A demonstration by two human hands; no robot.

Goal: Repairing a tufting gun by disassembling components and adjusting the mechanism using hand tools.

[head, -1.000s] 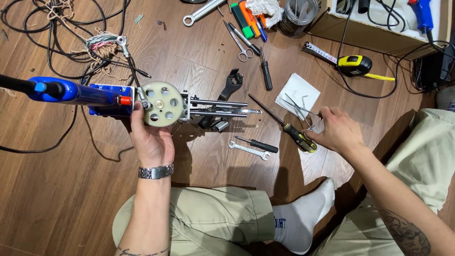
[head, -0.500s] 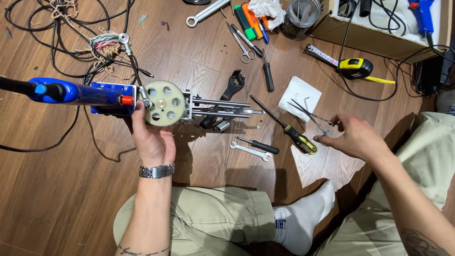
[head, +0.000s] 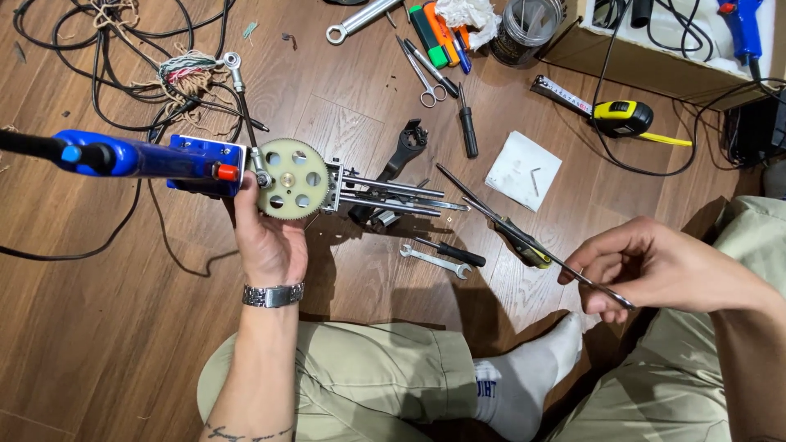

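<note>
My left hand [head: 268,237] grips a mechanical assembly from below: a pale toothed gear [head: 292,178] with round holes, a blue motor body [head: 164,160] to its left and steel rods [head: 393,196] sticking out to the right. It is held just above the wooden floor. My right hand [head: 655,270] hovers over my right leg and pinches a long thin metal tool [head: 540,250] that points up-left toward a yellow-and-black-handled screwdriver [head: 524,244] lying on the floor.
A white paper [head: 524,168] carries a small hex key. Nearby lie a small spanner [head: 434,262], a small black screwdriver [head: 454,250], scissors [head: 422,78], a yellow tape measure [head: 624,117], a jar [head: 528,29], tangled cables [head: 123,74] and a cardboard box [head: 655,65].
My right hand has left the floor beside the white paper and drawn back right and toward me, now holding the thin metal tool. The left hand and assembly have stayed put.
</note>
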